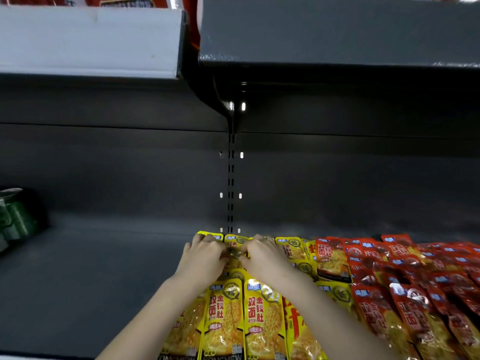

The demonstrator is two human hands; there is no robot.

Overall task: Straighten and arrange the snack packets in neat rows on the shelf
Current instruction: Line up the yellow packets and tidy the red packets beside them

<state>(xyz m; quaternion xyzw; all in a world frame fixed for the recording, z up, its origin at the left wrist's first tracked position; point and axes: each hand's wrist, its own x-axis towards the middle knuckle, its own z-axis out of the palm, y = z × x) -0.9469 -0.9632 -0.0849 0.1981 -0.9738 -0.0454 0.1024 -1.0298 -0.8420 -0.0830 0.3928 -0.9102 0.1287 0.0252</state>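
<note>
yellow packets (pixel 241 315): lying flat on the shelf (pixel 91 281), in rows running front to back, just right of the slotted upright (pixel 231 183); front pair sits straight, side by side, labels up
back yellow row: tops reach close to the foot of the slotted upright; both hands are on it
left hand (pixel 202 258): palm down on the back yellow packets, just below and left of the upright's foot; fingers (pixel 201 239) curled narrow, tips pressing or pinching a packet edge, cannot tell whether it's an actual grip
right hand (pixel 262 255): mirror of the left, just right of the upright's foot, fingers bent in and narrow on the same row; hold vs. press not clear
hands: nearly touching each other over one packet at the middle
red packets (pixel 415 294): right of the yellow ones, well right of the upright; overlapping and tilted, messier than the yellow rows
shelf left of the upright: bare dark grey surface
green cans (pixel 15 216): far left of the upright, at the back of the shelf, blurred
upper shelf (pixel 337 35): overhead, above the upright, red packaging visible on top
</note>
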